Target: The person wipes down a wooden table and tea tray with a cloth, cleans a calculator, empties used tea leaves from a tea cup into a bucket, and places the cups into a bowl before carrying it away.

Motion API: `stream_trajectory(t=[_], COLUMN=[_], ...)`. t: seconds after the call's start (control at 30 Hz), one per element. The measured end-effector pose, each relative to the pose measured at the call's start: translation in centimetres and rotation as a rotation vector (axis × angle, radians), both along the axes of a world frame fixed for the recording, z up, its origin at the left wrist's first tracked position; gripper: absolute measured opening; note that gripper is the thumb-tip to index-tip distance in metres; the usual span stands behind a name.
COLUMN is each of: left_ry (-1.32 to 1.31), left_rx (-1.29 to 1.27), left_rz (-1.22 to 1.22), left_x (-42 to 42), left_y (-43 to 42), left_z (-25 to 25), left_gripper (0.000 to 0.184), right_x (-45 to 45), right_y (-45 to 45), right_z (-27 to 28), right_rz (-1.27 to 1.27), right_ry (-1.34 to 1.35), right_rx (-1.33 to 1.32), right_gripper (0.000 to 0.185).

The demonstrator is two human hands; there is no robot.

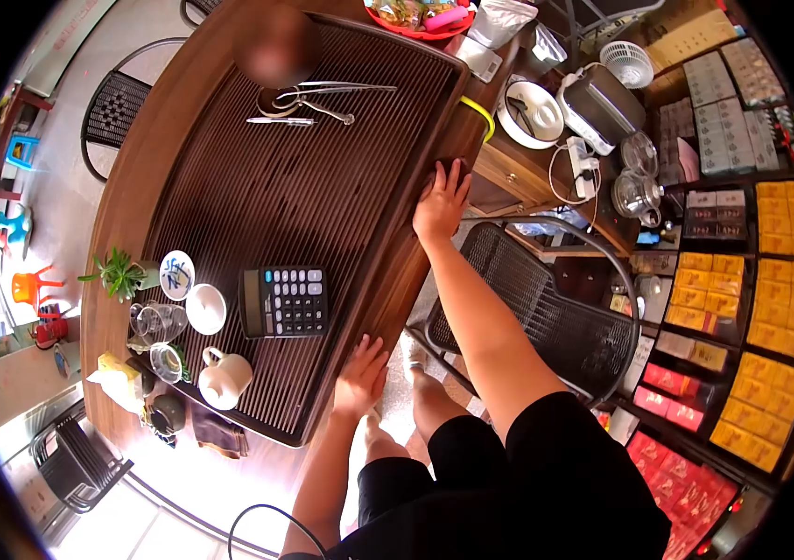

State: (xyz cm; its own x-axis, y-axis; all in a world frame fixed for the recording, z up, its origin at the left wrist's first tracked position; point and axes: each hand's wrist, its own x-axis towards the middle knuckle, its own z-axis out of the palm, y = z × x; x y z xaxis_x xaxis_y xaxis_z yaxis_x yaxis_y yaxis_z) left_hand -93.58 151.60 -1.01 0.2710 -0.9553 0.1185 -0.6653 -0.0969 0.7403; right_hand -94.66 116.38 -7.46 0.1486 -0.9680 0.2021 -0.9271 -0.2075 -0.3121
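Flatly pressing right hand and left hand, fingers loosely open, to the table's edge beside the slatted tray; holding dark items in the white bowl, packets in the red basket. Aligning tray lengthwise from lower left to upper right of view, roughly parallel to that edge.

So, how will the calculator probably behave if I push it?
The calculator looks stiff and broad, so it should slide rather than roll or tip. Its plastic-looking case suggests light weight. The slatted tray may make it catch slightly.
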Motion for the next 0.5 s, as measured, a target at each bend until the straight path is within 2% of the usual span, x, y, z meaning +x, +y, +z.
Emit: stream_trajectory(t=[0.13,0.2,0.27,0.33,0.4,0.47,0.5], left_ry=[-0.02,-0.037,-0.058,-0.065,-0.08,-0.098,-0.085], left_rx=[-0.022,0.003,0.015,0.012,-0.01,-0.02,-0.019], left_rz=[0.025,0.054,0.051,0.072,0.081,0.072,0.066], left_x=[-0.6,-0.5,-0.3,-0.5,-0.4,-0.2,-0.2], left_y=[-1.9,-1.8,-1.7,-1.7,-1.9,-1.6,-1.4], left_z=[-3.2,-3.3,-3.2,-3.0,-2.9,-3.2,-3.5], left_gripper=[0.029,0.031,0.036,0.037,0.039,0.042,0.043], right_x=[0.5,0.2,-0.2,-1.0,-3.4,-5.1,-5.6], right_y=[-6.0,-9.2,-11.9,-13.1,-12.7,-8.2,-5.3], right_z=[0.0,-1.5,-2.9,-4.4,-5.1,-5.5,-4.0], right_rz=[-0.007,0.075,0.072,-0.043,-0.197,-0.364,-0.332], right_ry=[-0.017,-0.051,-0.175,-0.379,-0.976,-1.21,-1.163], right_rx=[-0.004,-0.214,-0.275,-0.223,0.33,0.499,0.45], right_gripper=[0.042,0.043,0.04,0.039,0.04,0.04,0.04])
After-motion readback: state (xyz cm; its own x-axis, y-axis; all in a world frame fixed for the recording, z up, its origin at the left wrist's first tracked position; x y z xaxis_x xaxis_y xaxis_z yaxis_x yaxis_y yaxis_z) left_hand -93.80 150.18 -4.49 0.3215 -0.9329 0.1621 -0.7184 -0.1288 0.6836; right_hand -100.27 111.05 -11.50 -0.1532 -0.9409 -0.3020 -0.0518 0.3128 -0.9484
